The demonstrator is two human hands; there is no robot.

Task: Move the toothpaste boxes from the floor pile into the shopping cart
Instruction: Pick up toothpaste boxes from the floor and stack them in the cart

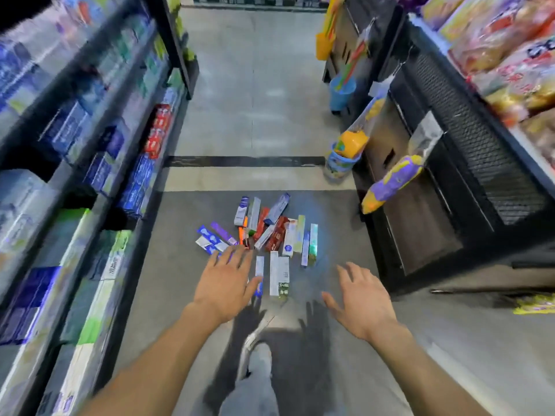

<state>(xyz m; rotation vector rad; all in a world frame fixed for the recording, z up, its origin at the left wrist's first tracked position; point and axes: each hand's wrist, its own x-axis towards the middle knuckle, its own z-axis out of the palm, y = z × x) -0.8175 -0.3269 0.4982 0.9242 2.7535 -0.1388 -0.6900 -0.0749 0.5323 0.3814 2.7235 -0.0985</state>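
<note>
— Both arms out, palms down. Left hand [223,285]: fingers [232,255] spread wide, holding nothing, tips over the near edge of the toothpaste boxes [264,232] piled on the floor [255,115].

— And the right hand [359,297]?

— Spread too, empty, off to the pile's right, apart from it.

— Is the left touching a box?

— Can't tell; it's blurred there.

— Any brand names?

— None readable. Red, blue, white, green cartons, scattered between the aisle shelves [90,145].

- Grey tiled floor [252,85] down a shop aisle, crossed by a black stripe [243,161]
- Stocked shelves [90,139] left
- Dark shelving unit [450,181] right, snack bags [510,55] on top
- Blue bucket [342,91] beside it
</note>
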